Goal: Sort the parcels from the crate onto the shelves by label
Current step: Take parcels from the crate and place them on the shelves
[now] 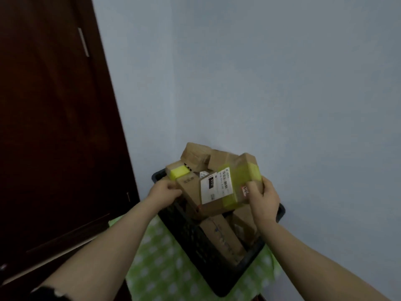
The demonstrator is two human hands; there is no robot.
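Observation:
A black plastic crate (191, 240) stands low in the middle of the head view, piled with several brown cardboard parcels. My right hand (263, 199) grips the right end of a parcel (227, 187) wrapped in yellow tape, with a white shipping label facing me; the parcel is tilted above the pile. My left hand (166, 191) holds the left edge of a brown parcel (187, 187) that leans beside it. A parcel with a yellow end (179, 171) and another plain one (196, 156) lie further back. No shelves are in view.
The crate rests on a surface covered with a green and white patterned cloth (156, 263). A dark wooden door (54, 127) fills the left side. A pale blue wall (260, 83) stands right behind the crate.

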